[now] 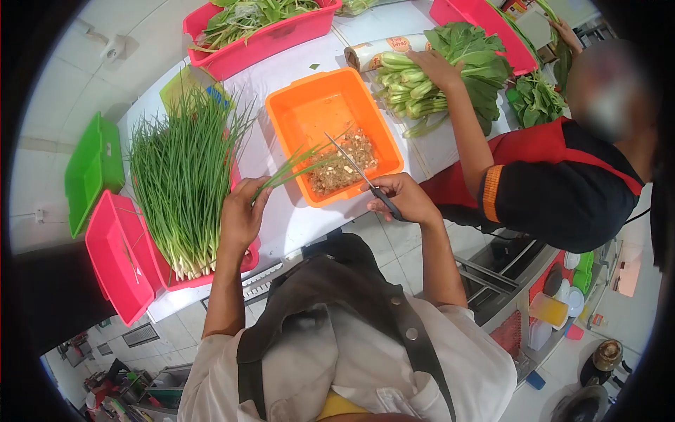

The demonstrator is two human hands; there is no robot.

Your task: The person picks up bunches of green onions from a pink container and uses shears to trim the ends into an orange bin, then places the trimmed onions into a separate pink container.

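Several green onion stalks [292,167] are held in my left hand [244,211], their far ends reaching over the orange basin [285,112]. My right hand [408,199] grips black-handled scissors [349,157], whose blades point up and left over the basin near the stalk ends. Brownish trimmings [344,165] lie in the basin's near part. A large pile of green onions [186,176] rests in a pink basin [247,260] left of my left hand, white ends toward me.
A co-worker [555,169] on the right has a hand on leafy greens [478,67] beside a wrap roll [376,53]. Pink tubs [260,46] stand at the back. A green tub [91,172] and an inner pink tub [116,260] are at left.
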